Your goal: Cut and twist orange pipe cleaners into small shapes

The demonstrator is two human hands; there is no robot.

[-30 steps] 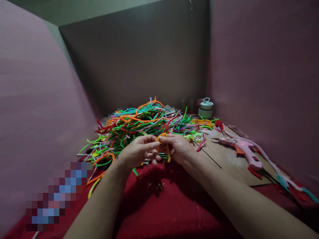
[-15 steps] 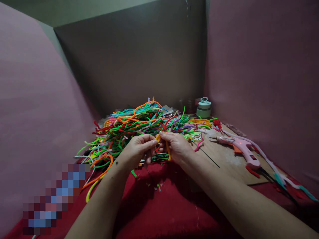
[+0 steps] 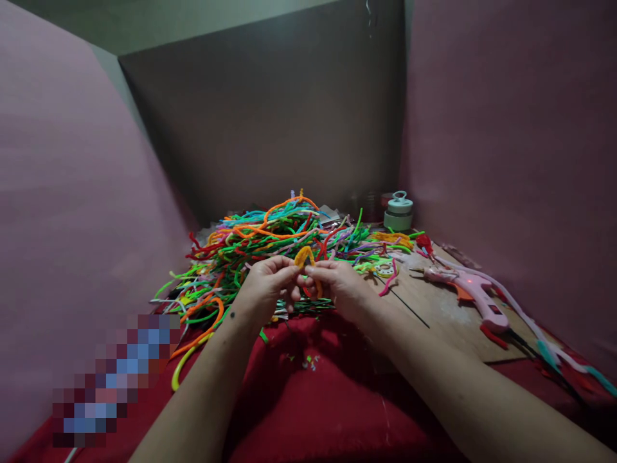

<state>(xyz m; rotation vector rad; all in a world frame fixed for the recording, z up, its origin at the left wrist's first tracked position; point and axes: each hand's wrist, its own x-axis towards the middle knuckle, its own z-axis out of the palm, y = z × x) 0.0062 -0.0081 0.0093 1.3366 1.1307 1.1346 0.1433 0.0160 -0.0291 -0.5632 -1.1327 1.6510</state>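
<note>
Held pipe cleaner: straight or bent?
Bent: the pipe cleaner arches to a peak, its sides pinched by the left hand and right hand.

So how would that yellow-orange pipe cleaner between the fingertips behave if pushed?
Probably bendable yet shape-keeping: the yellow-orange pipe cleaner stands arched above the left hand and right hand. Likely very light, being so thin. Its fuzzy-looking surface suggests little slipping.

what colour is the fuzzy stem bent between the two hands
Yellow-orange; the fuzzy stem shows best in the head view.
</note>
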